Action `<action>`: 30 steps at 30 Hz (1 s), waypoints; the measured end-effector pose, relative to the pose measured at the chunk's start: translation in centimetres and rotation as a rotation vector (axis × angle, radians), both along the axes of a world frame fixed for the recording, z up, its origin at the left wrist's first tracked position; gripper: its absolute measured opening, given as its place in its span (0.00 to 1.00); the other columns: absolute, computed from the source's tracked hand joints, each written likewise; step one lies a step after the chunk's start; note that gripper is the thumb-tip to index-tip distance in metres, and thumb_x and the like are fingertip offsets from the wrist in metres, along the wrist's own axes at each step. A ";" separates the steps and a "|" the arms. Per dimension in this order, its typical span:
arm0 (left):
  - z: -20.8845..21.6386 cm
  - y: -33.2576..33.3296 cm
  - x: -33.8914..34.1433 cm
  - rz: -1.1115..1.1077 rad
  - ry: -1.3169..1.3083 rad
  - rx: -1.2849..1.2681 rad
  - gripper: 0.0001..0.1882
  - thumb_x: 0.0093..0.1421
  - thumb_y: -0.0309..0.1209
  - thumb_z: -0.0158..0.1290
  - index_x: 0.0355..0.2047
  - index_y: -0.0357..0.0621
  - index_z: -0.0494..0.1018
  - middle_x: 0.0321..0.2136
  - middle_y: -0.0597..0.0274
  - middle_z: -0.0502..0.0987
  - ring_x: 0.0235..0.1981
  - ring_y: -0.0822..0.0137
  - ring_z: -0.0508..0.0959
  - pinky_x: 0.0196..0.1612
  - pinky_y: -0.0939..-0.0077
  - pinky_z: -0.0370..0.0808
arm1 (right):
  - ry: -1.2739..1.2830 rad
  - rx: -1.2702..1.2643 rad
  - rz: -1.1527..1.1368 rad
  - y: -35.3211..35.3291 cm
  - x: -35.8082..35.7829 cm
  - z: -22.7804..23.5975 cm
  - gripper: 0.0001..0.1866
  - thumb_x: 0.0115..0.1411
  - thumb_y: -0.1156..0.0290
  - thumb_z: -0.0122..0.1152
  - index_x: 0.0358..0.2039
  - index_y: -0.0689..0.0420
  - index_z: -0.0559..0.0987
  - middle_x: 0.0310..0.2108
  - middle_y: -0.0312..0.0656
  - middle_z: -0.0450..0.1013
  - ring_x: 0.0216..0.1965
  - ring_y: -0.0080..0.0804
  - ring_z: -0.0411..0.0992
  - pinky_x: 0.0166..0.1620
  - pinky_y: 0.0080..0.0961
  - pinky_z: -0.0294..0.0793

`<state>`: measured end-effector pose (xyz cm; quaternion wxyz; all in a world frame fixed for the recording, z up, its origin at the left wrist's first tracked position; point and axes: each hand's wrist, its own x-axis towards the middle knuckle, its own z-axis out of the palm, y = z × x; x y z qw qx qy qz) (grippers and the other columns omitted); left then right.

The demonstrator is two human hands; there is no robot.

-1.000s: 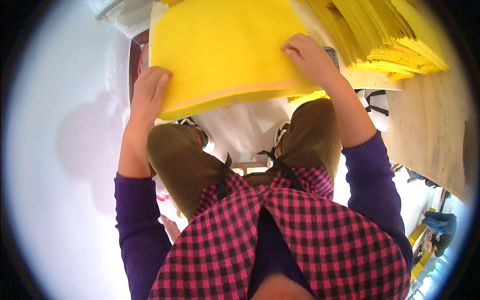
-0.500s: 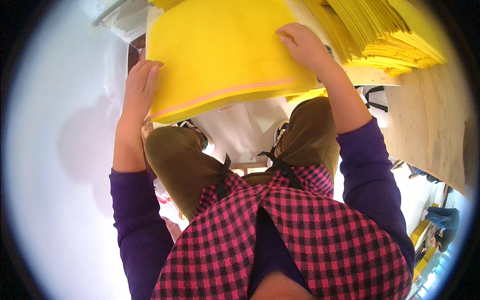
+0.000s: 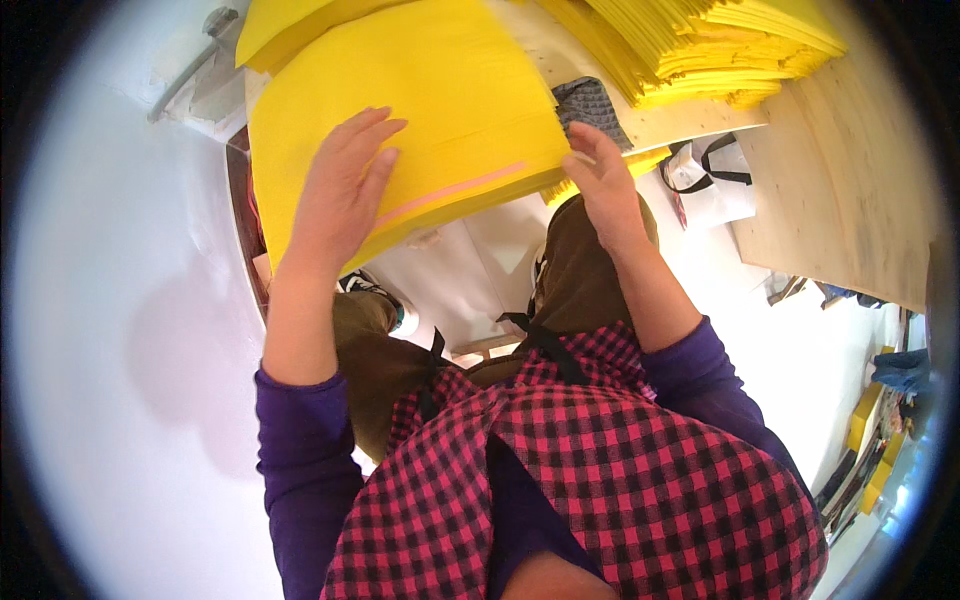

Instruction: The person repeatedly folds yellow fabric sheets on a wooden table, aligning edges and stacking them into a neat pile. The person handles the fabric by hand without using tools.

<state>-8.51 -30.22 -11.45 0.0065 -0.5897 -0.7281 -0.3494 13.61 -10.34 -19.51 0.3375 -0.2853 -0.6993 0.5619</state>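
Squaring up a stack of yellow sheets [image 3: 440, 110] on the table.
Left hand [image 3: 335, 200] flat on top, right hand [image 3: 600, 185] pinching the edge; next likely needs even pressure.

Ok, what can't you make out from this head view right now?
- Bench under the yellow stack: hidden by the stack.
- Left hand palm and what it presses: hidden by its own back.
- Right hand fingertips: tucked at the stack's edge, grip unclear.
- Far yellow pile: cut off by the top rim.
- Grey cloth: mostly covered by the stack and board.
- Lower right clutter: too small and warped.
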 end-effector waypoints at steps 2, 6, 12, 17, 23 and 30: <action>-0.9 1.7 1.0 -0.014 -0.018 -0.003 0.15 0.64 0.32 0.49 0.49 0.41 0.73 0.54 0.50 0.71 0.58 0.49 0.67 0.61 0.59 0.63 | 0.065 -0.119 0.029 -0.6 0.0 -0.5 0.26 0.59 0.73 0.61 0.57 0.63 0.67 0.52 0.46 0.69 0.55 0.32 0.67 0.56 0.28 0.67; -2.9 3.3 1.8 0.016 -0.010 -0.065 0.18 0.63 0.34 0.50 0.50 0.39 0.73 0.54 0.49 0.71 0.59 0.48 0.67 0.63 0.57 0.61 | 0.101 -0.158 0.109 -0.1 -0.2 -1.4 0.29 0.61 0.73 0.58 0.61 0.63 0.63 0.59 0.46 0.63 0.62 0.34 0.60 0.62 0.30 0.59; -4.5 3.4 1.3 0.029 0.052 -0.088 0.19 0.61 0.34 0.53 0.50 0.39 0.73 0.53 0.48 0.72 0.58 0.48 0.67 0.63 0.58 0.61 | 0.142 -0.183 0.096 0.4 -0.3 -2.8 0.29 0.59 0.70 0.62 0.59 0.63 0.65 0.54 0.47 0.68 0.55 0.34 0.67 0.56 0.28 0.68; -4.5 3.5 1.4 0.045 0.088 -0.095 0.19 0.60 0.34 0.54 0.50 0.39 0.73 0.53 0.49 0.72 0.59 0.49 0.67 0.62 0.58 0.61 | 0.131 -0.014 -0.038 2.1 0.5 -2.4 0.22 0.59 0.71 0.61 0.54 0.60 0.71 0.49 0.45 0.72 0.50 0.31 0.71 0.52 0.27 0.70; -4.5 3.6 1.9 0.059 0.086 -0.103 0.19 0.59 0.34 0.54 0.49 0.40 0.74 0.53 0.50 0.73 0.59 0.49 0.67 0.63 0.58 0.61 | -0.234 0.582 -0.171 8.9 0.5 -2.3 0.14 0.53 0.72 0.66 0.42 0.57 0.80 0.35 0.44 0.73 0.35 0.37 0.74 0.38 0.28 0.73; -4.3 3.5 1.9 0.067 0.080 -0.118 0.19 0.59 0.35 0.55 0.49 0.40 0.74 0.54 0.50 0.72 0.60 0.49 0.67 0.63 0.57 0.60 | -0.368 0.628 -0.057 11.4 -1.4 -5.0 0.09 0.52 0.71 0.66 0.34 0.58 0.82 0.32 0.45 0.74 0.36 0.43 0.74 0.39 0.32 0.74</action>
